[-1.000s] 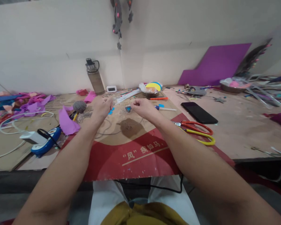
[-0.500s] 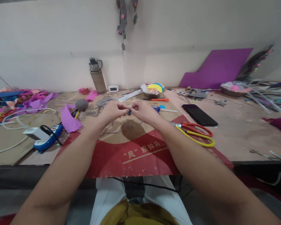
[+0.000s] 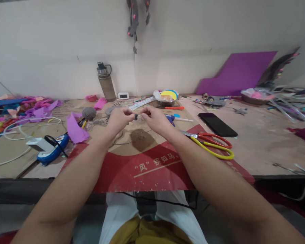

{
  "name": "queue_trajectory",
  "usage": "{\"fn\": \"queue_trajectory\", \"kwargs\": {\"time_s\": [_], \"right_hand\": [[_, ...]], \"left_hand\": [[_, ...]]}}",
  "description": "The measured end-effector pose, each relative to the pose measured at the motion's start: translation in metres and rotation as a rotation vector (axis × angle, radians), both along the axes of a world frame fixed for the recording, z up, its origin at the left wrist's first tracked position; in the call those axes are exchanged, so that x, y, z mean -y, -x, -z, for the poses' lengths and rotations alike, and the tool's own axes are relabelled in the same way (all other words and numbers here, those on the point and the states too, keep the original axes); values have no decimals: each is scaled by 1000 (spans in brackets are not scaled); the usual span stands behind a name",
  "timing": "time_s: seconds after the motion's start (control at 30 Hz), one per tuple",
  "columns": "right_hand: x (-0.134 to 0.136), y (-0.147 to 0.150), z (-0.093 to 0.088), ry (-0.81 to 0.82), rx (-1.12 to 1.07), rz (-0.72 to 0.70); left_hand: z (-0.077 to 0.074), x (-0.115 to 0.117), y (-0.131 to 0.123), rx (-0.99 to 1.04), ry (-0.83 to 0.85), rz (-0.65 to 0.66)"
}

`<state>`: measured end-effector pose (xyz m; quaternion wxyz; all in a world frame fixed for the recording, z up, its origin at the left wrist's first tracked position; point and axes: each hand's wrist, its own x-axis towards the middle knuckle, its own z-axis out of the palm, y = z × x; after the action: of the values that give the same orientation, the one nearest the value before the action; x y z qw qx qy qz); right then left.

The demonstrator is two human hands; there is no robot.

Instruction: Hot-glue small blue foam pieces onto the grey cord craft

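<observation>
Above the cardboard sheet (image 3: 152, 176), my left hand (image 3: 120, 120) is closed in a pinch on a small dark blue piece (image 3: 136, 117), too small to name. A short gap to the right, my right hand (image 3: 154, 120) pinches with thumb and forefinger. What lies in its fingertips is too small to make out; a thin light strand seems to run between the hands. Grey yarn (image 3: 119, 143) trails over the cardboard below my left hand. Just behind my right hand lies a blue glue gun (image 3: 170, 118), partly covered by it.
Scissors (image 3: 210, 144) with red and yellow handles and a black phone (image 3: 218, 124) lie to the right. A blue power strip (image 3: 53, 149), yarn ball (image 3: 88, 113) and purple felt (image 3: 76, 128) are left. A bottle (image 3: 106, 83) and bowl (image 3: 165, 101) stand at the back.
My hands have drawn slightly apart, opening a gap between the fingertips. The dark blue piece has shifted a little left with my left hand.
</observation>
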<state>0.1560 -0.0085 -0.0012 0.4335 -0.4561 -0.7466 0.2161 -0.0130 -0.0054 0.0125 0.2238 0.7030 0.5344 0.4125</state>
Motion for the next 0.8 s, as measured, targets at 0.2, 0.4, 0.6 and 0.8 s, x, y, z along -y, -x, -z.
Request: {"fn": "queue_trajectory", "kwargs": {"time_s": [0.2, 0.4, 0.6, 0.8], "right_hand": [[4, 5, 4, -78, -34, -27], [5, 4, 1, -95, -105, 30], [9, 6, 1, -132, -103, -45], [8, 7, 1, -157, -96, -68]], "left_hand": [[3, -4, 1, 205, 4, 9], [1, -2, -3, 343, 53, 23], [-1, 0, -7, 425, 43, -2], [-1, 1, -8, 487, 20, 2]]}}
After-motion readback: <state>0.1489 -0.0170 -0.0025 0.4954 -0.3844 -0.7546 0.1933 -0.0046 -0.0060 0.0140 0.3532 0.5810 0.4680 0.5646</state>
